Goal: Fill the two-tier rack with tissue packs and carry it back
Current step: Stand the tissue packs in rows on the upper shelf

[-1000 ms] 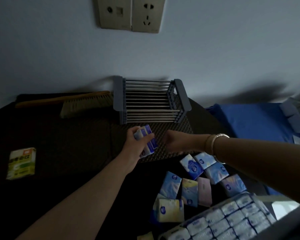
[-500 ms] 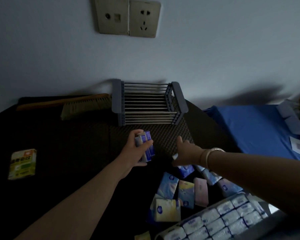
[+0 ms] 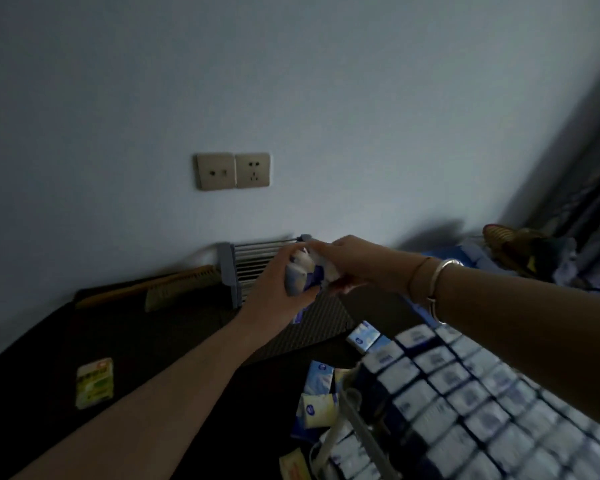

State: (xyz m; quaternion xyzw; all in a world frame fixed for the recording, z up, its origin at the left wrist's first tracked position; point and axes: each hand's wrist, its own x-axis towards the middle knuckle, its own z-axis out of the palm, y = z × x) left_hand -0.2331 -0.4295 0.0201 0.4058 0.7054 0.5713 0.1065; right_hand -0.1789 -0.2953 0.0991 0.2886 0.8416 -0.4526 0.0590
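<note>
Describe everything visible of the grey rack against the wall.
The grey rack stands on the dark tabletop against the wall, right of the brush. It looks like metal: thin parallel silver bars span between grey end pieces, the left one in full view, the right only a corner. The left hand, gripping tissue packs, and the right hand hide its right half. No packs show on the visible bars.
</note>
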